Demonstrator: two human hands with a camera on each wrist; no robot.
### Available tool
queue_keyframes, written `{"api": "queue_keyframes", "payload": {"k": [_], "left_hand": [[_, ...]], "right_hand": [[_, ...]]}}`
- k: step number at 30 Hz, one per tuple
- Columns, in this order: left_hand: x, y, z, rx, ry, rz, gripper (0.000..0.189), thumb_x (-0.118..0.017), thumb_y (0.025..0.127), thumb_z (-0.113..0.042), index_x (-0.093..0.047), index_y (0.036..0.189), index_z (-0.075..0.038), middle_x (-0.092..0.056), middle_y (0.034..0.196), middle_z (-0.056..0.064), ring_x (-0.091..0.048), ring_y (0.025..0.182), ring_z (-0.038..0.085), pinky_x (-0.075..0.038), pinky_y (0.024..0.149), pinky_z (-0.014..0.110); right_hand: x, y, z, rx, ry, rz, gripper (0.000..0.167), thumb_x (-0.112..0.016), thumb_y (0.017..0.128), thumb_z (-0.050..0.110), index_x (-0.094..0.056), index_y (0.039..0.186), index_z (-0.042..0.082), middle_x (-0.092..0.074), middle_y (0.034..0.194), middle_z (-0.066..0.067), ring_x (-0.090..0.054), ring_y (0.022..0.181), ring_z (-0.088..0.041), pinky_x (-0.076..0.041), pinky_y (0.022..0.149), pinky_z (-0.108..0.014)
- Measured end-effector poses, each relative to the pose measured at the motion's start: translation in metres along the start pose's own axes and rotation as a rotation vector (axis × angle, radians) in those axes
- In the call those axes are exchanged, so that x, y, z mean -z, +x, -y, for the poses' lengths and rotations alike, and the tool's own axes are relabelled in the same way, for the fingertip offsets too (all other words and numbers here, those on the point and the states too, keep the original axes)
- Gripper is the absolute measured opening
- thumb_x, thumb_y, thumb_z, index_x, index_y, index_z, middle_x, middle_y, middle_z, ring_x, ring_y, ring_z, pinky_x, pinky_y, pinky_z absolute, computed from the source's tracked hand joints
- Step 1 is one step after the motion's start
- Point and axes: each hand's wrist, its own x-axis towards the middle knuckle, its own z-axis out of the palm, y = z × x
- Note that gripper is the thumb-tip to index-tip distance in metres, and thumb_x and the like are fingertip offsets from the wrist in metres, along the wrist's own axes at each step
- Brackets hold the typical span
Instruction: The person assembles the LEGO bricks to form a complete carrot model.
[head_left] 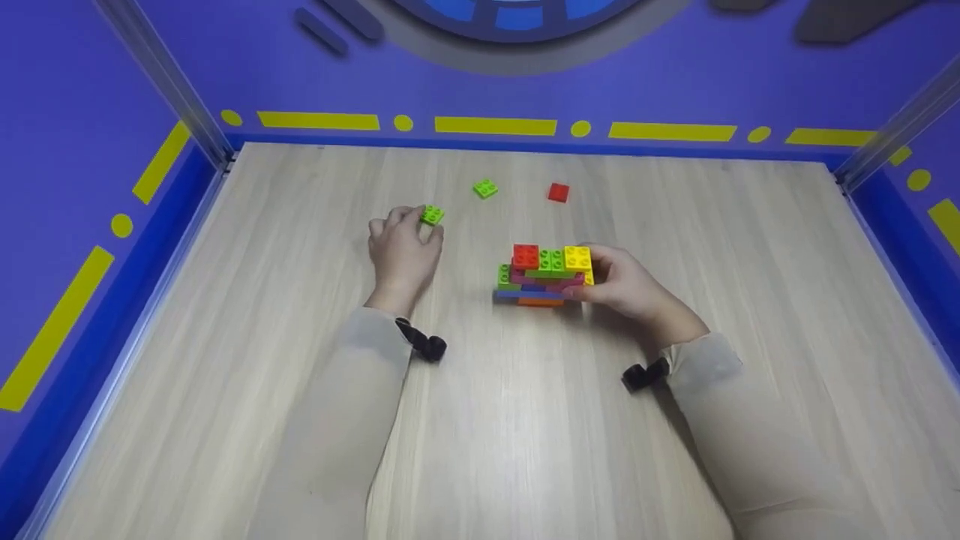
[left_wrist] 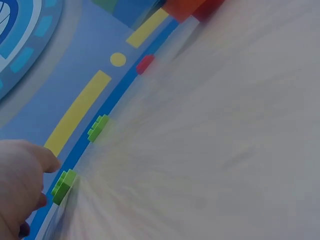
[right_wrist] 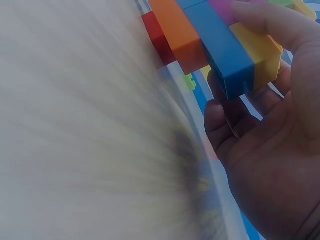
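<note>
My right hand (head_left: pixel 626 283) grips the right end of a stacked structure of toy building bricks (head_left: pixel 546 285), thumb on the near side. Red, green and yellow bricks top it; pink, blue and orange ones lie below. In the right wrist view, the thumb lies over the structure's pink and yellow bricks, beside a blue brick (right_wrist: pixel 220 45), with fingers underneath. My left hand (head_left: pixel 403 251) is at a small green brick (head_left: pixel 433 215), its fingers beside the brick. From the left wrist, the thumb appears apart from this green brick (left_wrist: pixel 64 187); contact by the other fingers is unclear.
Another green brick (head_left: pixel 485 188) and a flat red brick (head_left: pixel 559 193) lie farther back on the wooden table (head_left: pixel 480 450). Blue-purple panels with yellow markings (head_left: pixel 495 127) wall the table's back and sides.
</note>
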Motion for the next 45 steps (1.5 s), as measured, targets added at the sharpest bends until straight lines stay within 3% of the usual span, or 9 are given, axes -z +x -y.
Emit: {"api": "queue_keyframes", "payload": {"k": [10, 14, 19, 23, 28, 33, 38, 45], "left_hand": [[0.002, -0.002, -0.001, -0.012, 0.018, -0.039, 0.035, -0.082, 0.105, -0.033, -0.081, 0.134, -0.014, -0.08, 0.14, 0.004, -0.061, 0.122, 0.029, -0.045, 0.113, 0.047], [0.003, -0.006, -0.005, 0.003, -0.058, -0.037, 0.031, -0.085, 0.102, -0.028, -0.082, 0.129, -0.014, -0.083, 0.13, 0.005, -0.062, 0.117, 0.028, -0.049, 0.108, 0.044], [0.005, -0.009, -0.018, -0.019, -0.201, -0.017, 0.039, -0.086, 0.098, -0.025, -0.08, 0.134, -0.012, -0.079, 0.136, 0.006, -0.06, 0.125, 0.029, -0.051, 0.112, 0.043], [0.007, -0.014, -0.033, -0.066, -0.328, 0.033, 0.04, -0.084, 0.095, -0.021, -0.079, 0.133, -0.011, -0.078, 0.136, 0.007, -0.058, 0.134, 0.03, -0.047, 0.12, 0.045], [0.009, -0.025, -0.051, -0.144, -0.419, 0.107, 0.034, -0.082, 0.096, -0.02, -0.08, 0.13, -0.013, -0.077, 0.132, 0.003, -0.058, 0.136, 0.027, -0.044, 0.124, 0.045], [0.014, -0.037, -0.068, -0.254, -0.488, 0.127, 0.032, -0.08, 0.101, -0.019, -0.079, 0.132, -0.013, -0.077, 0.132, 0.003, -0.06, 0.133, 0.028, -0.045, 0.114, 0.042], [0.021, -0.049, -0.085, -0.36, -0.507, 0.143, 0.033, -0.079, 0.102, -0.021, -0.079, 0.133, -0.012, -0.077, 0.133, 0.004, -0.057, 0.126, 0.025, -0.043, 0.105, 0.035], [0.023, -0.064, -0.101, -0.444, -0.471, 0.219, 0.034, -0.079, 0.104, -0.023, -0.078, 0.137, -0.013, -0.075, 0.141, 0.003, -0.055, 0.136, 0.024, -0.047, 0.113, 0.042]], "right_hand": [[0.001, -0.002, -0.001, -0.012, -0.001, -0.005, 0.056, -0.088, 0.095, 0.007, -0.069, 0.147, 0.001, -0.077, 0.14, -0.014, -0.07, 0.122, -0.018, -0.056, 0.109, -0.019], [0.0, -0.001, -0.001, -0.004, 0.007, 0.003, 0.055, -0.087, 0.096, 0.006, -0.068, 0.147, -0.001, -0.078, 0.139, -0.014, -0.071, 0.12, -0.017, -0.057, 0.108, -0.019], [0.0, -0.002, 0.0, 0.001, -0.003, -0.005, 0.054, -0.087, 0.096, 0.006, -0.069, 0.146, -0.001, -0.078, 0.138, -0.014, -0.07, 0.12, -0.015, -0.056, 0.108, -0.018], [-0.001, -0.001, 0.0, -0.001, 0.013, -0.007, 0.054, -0.088, 0.095, 0.004, -0.069, 0.146, 0.0, -0.078, 0.139, -0.014, -0.071, 0.12, -0.017, -0.058, 0.107, -0.019], [-0.002, 0.0, 0.001, 0.009, 0.0, -0.001, 0.053, -0.087, 0.095, 0.005, -0.069, 0.145, -0.001, -0.078, 0.137, -0.014, -0.071, 0.118, -0.017, -0.058, 0.106, -0.019], [-0.002, 0.0, 0.001, 0.006, -0.016, 0.0, 0.052, -0.086, 0.095, 0.005, -0.069, 0.144, -0.001, -0.078, 0.137, -0.017, -0.071, 0.118, -0.017, -0.058, 0.105, -0.018], [-0.002, 0.0, 0.001, 0.01, -0.007, -0.005, 0.053, -0.086, 0.094, 0.003, -0.069, 0.144, -0.002, -0.078, 0.136, -0.015, -0.071, 0.117, -0.018, -0.059, 0.104, -0.019], [-0.002, 0.001, 0.0, 0.04, -0.001, -0.005, 0.051, -0.084, 0.094, 0.001, -0.069, 0.143, -0.004, -0.078, 0.128, -0.003, -0.07, 0.113, -0.015, -0.058, 0.103, -0.019]]}}
